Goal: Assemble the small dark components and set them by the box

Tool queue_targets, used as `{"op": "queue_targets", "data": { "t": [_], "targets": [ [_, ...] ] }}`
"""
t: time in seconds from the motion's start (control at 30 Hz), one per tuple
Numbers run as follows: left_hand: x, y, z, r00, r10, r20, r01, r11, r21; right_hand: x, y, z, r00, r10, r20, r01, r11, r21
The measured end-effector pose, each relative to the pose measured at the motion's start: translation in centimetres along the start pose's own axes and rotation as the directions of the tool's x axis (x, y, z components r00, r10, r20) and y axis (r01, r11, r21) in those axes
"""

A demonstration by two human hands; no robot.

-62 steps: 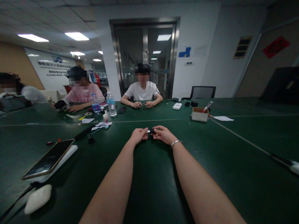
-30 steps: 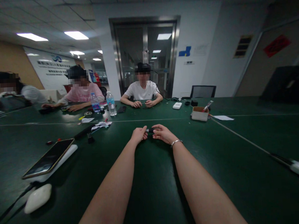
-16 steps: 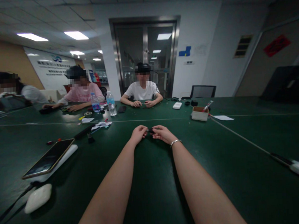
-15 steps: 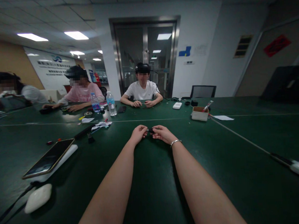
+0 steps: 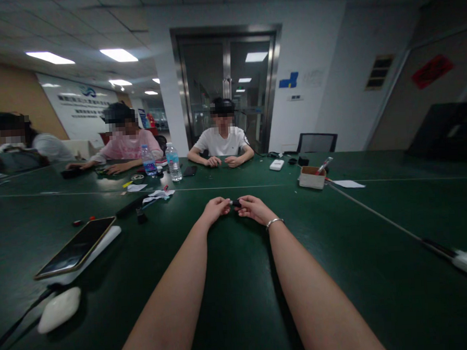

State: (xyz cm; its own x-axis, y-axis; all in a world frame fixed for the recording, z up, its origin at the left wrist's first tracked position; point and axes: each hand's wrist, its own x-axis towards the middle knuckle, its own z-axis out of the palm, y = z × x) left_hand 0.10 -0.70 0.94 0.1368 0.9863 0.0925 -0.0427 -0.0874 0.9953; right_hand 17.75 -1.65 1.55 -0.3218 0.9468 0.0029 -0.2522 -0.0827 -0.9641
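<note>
A small dark object [image 5: 235,203] with a lighter, silvery left end lies between my fingertips, a little above the green table [image 5: 242,279]. My left hand [image 5: 217,209] pinches its light end. At its dark end, my right hand [image 5: 254,208] is closed, with a silver bracelet round the wrist. The two hands are close together but apart, and the object spans the gap. Fingers hide both of its ends, and it is too small to name exactly.
On the left lie a phone [image 5: 78,247] on a white stand and a white rounded object [image 5: 59,309]. Bottles [image 5: 174,162] stand farther back. A small box [image 5: 312,178] and a white-ended cable [image 5: 376,212] are at right. Several people sit opposite.
My hands have barely moved. Slightly more of the small object's dark part shows between the fingertips. The hands of the person opposite have shifted slightly.
</note>
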Motion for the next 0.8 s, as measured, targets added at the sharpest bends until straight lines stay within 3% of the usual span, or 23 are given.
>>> {"op": "queue_targets", "data": {
  "t": [0.17, 0.43, 0.6, 0.8],
  "targets": [
    [-0.06, 0.03, 0.00, 0.998, 0.067, -0.013, -0.067, 0.998, -0.003, -0.08, -0.01, 0.01, 1.000, 0.000, 0.006, 0.000, 1.000, -0.009],
    [-0.59, 0.62, -0.06, 1.000, 0.008, 0.016, -0.008, 1.000, -0.019, 0.04, 0.05, -0.05, 1.000, 0.007, -0.007, -0.007, 1.000, -0.014],
    [-0.10, 0.14, -0.06, 1.000, -0.007, 0.002, 0.007, 0.997, 0.076, -0.11, -0.05, 0.06, 1.000, 0.005, 0.005, -0.005, 1.000, -0.017],
    [-0.03, -0.01, 0.13, 0.995, 0.085, -0.049, -0.083, 0.996, 0.034, -0.11, -0.04, 0.04, 1.000, -0.016, 0.007, 0.016, 0.999, -0.038]
  ]
}}
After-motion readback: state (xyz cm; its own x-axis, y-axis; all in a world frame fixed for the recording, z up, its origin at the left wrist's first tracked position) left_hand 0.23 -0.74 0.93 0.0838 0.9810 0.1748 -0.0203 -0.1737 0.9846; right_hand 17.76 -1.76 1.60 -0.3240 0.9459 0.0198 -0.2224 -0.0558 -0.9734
